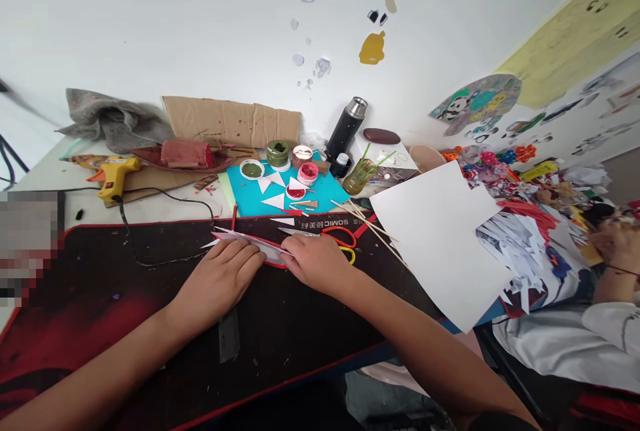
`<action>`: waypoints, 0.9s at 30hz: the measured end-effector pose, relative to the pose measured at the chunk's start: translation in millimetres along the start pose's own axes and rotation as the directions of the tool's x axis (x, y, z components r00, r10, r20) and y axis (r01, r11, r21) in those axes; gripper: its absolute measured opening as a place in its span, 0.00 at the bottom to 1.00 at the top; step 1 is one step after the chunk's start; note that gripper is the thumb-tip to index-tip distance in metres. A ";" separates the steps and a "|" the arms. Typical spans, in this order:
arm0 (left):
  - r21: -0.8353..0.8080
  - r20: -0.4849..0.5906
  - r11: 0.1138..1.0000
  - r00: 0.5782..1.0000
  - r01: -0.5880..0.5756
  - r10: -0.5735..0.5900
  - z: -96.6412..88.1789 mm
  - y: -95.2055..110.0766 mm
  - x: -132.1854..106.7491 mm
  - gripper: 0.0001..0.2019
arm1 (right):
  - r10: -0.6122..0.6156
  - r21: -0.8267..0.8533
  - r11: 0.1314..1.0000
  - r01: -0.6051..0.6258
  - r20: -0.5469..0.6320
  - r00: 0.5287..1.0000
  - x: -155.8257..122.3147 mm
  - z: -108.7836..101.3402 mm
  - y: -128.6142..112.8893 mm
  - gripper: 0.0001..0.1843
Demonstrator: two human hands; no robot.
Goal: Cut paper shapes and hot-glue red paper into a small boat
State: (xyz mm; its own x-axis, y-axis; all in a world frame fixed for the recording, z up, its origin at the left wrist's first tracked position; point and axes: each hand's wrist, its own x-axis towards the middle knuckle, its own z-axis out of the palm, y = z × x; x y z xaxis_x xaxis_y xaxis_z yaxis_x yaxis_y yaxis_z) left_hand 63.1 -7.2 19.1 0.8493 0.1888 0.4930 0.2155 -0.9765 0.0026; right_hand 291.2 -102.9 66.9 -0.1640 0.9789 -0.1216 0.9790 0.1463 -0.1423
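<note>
Mid-frame, the left hand [225,272] lies, fingers together, over the red-edged paper [273,255], its grip unclear; the right hand [316,261] pinches the paper's right end, apparently to steady it, scissors [301,233] just beyond

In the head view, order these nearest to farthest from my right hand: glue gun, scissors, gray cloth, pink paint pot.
From your right hand:
1. Scissors, right beside it
2. Pink paint pot, beyond, on the blue sheet
3. Glue gun, off to the left
4. Gray cloth, left, behind the glue gun
</note>
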 end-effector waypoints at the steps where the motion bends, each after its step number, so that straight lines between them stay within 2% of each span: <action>1: -0.006 0.000 1.000 1.000 -0.002 0.002 -0.7 -0.3 0.3 0.13 | -0.010 -0.011 1.000 0.010 -0.018 1.000 -0.4 -0.3 0.1 0.15; 4: -0.020 0.011 1.000 1.000 -0.008 0.008 -1.9 -0.4 1.3 0.13 | -0.063 -0.066 0.996 0.060 -0.045 0.997 -1.9 -3.8 -0.2 0.13; 9: -0.033 0.018 0.999 1.000 0.002 -0.002 -1.9 -0.2 1.9 0.14 | -0.148 -0.156 0.977 0.142 -0.025 0.989 -2.3 -5.1 -1.9 0.07; 16: -0.026 -0.031 0.999 0.999 -0.022 0.021 -3.0 -2.6 -1.6 0.16 | -0.175 -0.202 0.965 0.166 -0.026 0.984 -2.7 4.0 4.2 0.08; 22: 0.015 -0.094 1.000 0.996 -0.011 0.012 -3.4 -2.7 -0.9 0.13 | -0.169 -0.218 0.960 0.175 0.048 0.985 -0.5 -2.1 1.9 0.13; 27: 0.057 -0.043 0.996 0.996 -0.069 0.072 -7.0 -2.6 -0.1 0.18 | -0.183 -0.190 0.962 0.198 0.093 0.979 4.6 -7.5 -2.3 0.14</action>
State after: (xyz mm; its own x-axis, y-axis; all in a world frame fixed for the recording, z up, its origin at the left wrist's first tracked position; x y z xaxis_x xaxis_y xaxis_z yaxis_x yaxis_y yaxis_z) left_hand 59.1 -5.4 25.2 0.8409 0.1135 0.5292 0.1835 -0.9796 -0.0815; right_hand 289.2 -97.6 74.0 -0.3509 0.9180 -0.1847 0.9321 0.3614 0.0257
